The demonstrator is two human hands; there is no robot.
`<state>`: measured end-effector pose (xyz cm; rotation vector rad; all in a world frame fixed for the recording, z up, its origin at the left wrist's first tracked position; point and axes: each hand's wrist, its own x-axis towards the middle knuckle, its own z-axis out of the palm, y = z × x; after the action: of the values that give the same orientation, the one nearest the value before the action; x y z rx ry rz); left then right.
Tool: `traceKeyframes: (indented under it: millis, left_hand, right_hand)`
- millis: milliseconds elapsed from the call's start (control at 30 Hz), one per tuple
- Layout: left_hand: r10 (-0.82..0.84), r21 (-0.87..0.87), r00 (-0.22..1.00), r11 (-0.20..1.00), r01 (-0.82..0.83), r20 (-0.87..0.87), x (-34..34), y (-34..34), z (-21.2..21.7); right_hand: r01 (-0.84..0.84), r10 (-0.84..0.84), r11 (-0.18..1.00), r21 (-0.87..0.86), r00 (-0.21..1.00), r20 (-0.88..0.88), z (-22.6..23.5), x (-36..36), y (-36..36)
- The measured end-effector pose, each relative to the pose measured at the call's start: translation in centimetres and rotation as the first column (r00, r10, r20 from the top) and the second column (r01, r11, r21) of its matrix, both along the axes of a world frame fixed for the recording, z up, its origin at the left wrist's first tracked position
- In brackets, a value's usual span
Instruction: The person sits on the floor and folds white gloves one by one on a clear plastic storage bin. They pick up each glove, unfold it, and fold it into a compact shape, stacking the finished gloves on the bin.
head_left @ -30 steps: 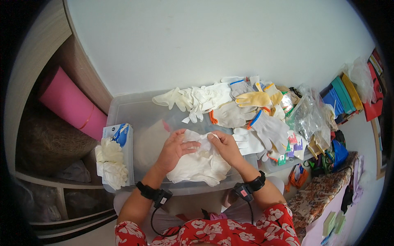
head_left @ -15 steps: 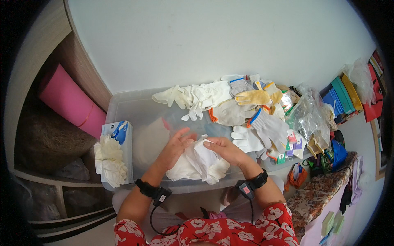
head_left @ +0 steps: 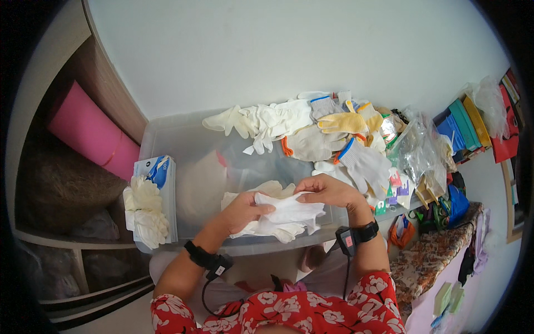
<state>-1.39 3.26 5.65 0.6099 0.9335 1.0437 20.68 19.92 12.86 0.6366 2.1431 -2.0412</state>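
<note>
Your left hand [head_left: 240,210] and right hand [head_left: 328,190] both hold a white glove [head_left: 289,210] above the near edge of a clear plastic storage bin lid [head_left: 183,145], which is what carries everything here. The left hand is closed around the glove's left end, thumb on top and fingers curled beneath; the right hand pinches the glove's upper right edge between thumb and bent fingers, its other fingers tucked in. Under the glove, touching it, lies a small heap of more white gloves [head_left: 261,225], resting at the near edge of the lid, roughly at its middle. Along the far edge runs a loose spread of gloves: pale latex ones [head_left: 261,119] toward the far middle, then a yellow glove [head_left: 347,121] and white knit gloves [head_left: 364,164] with blue and orange cuffs toward the far right corner. At the left edge sits a blue and white glove box [head_left: 158,192], with crumpled cream gloves [head_left: 146,209] spilling from it over the near left corner. Past the right edge lie clear plastic bags [head_left: 420,150] and small coloured packets [head_left: 392,192]. Each wrist wears a black band with a cable: left band [head_left: 201,259], right band [head_left: 356,236]. Your sleeves are red with white flowers [head_left: 289,312]. A plain white wall [head_left: 278,50] rises behind the bin. To the left stands a wooden shelf unit [head_left: 105,94] holding a pink roll [head_left: 92,136]. To the right a patterned cloth [head_left: 428,261] covers a surface, and coloured flat items [head_left: 461,119] stand stacked on edge near the wall.
</note>
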Motion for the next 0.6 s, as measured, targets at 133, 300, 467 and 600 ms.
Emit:
traceKeyframes:
  millis: [133,300,467,600]
  left_hand:
    - [0.006,-0.081,1.000,0.997,-0.007,-0.016,1.3,-0.8,0.0]
    - [0.169,0.176,0.732,0.982,-0.068,-0.660,-0.8,-1.4,-2.2]
    - [0.161,0.154,0.536,0.986,-0.057,-0.829,-2.1,-2.0,-0.7]
    - [0.222,0.214,0.425,0.975,-0.066,-0.878,-2.9,-2.5,-1.2]
  right_hand:
    - [-0.049,0.041,0.989,0.141,0.998,0.057,-0.4,0.0,0.4]
    - [0.101,-0.104,0.957,0.272,0.995,-0.003,-4.6,-1.8,-0.5]
    - [0.176,-0.206,0.903,0.392,0.978,0.037,-5.7,-2.9,-0.9]
    - [0.214,-0.245,0.854,0.475,0.969,0.004,-6.4,-3.4,-1.1]
